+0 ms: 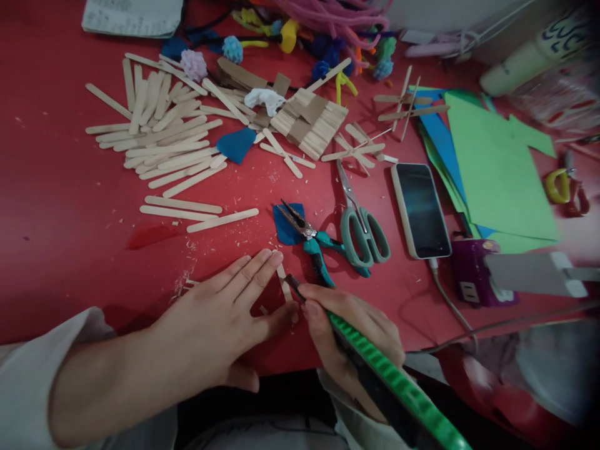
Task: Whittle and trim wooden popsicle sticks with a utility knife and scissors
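Note:
My left hand [229, 300] lies with its fingers stretched out on the red table, its fingertips and thumb pressing on a thin popsicle stick [284, 282]. In my right hand [349, 325] is a green and black utility knife [384, 369], gripped like a pen. The knife's short dark blade points at the stick's right side; whether it touches I cannot tell. Just beyond the hands, teal-handled needle-nose pliers [312, 237] rest partly on a blue scrap [287, 224]. Grey-green scissors [359, 225] lie to their right. Small wood shavings are scattered around.
A heap of popsicle sticks [159, 131] spreads at the back left, beside a glued stick panel [309, 122]. A charging phone [422, 209] lies right of the scissors, before green paper sheets [497, 169]. Pink pipe cleaners [328, 19] fill the far edge; a purple box [478, 269] stands right.

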{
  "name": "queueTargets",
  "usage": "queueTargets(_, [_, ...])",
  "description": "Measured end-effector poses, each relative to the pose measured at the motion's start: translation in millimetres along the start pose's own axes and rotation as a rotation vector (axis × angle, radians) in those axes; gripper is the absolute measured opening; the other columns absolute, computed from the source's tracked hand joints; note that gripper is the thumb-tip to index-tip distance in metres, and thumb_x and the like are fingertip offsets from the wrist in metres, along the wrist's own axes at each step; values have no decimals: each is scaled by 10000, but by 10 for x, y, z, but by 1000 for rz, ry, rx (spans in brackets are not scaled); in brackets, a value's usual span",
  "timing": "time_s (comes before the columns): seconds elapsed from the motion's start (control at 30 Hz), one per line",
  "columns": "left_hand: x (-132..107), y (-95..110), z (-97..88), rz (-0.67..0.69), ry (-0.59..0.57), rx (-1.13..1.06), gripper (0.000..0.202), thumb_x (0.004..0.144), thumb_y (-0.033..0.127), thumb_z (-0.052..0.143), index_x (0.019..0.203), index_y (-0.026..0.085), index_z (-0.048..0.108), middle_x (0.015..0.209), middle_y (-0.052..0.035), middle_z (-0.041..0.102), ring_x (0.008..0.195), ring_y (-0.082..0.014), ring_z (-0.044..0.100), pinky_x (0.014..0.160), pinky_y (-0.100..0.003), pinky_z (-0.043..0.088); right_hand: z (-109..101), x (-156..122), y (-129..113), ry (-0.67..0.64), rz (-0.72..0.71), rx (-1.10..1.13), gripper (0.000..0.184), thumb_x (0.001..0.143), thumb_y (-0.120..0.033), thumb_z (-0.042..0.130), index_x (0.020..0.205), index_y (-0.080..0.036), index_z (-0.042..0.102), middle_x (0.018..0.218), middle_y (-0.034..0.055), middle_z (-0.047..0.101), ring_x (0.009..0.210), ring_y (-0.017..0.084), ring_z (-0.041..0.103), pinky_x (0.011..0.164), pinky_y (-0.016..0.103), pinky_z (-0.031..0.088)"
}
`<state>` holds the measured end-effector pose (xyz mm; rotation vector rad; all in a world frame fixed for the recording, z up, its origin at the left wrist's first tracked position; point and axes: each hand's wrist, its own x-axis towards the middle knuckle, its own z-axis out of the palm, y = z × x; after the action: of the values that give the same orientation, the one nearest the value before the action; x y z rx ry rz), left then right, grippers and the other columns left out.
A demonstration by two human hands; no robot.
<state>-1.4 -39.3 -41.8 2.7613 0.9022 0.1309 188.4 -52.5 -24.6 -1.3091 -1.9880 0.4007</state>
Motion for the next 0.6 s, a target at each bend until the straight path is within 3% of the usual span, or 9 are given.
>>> queueTargets(0.17, [14,2,-10,13,14,11,1009,460,748,676,1279,186,498,1412,-283,358,1296,-370,386,1019,-424,357,4,46,26,-60,-71,35,116,854,-81,520,904,-159,589,725,16,701,610,106,661,608,184,538])
queueTargets(0.4, [22,-13,-11,17,15,15,986,445,744,687,1261,223,499,1442,-240,347,1325,-366,340,1033,-434,349,37,-88,54,1,113,43,118,856,-131,546,915,-210,612,777,-18,716,657,87,678,676,152,547])
queueTargets(0.6, [26,-15,-34,31,18,21,951,449,736,693,1228,215,531,1438,-238,358,1317,-374,352,1028,-435,354,70,-111,96,97,220,184,109,844,-164,552,873,-213,645,735,-22,723,536,92,662,591,181,565])
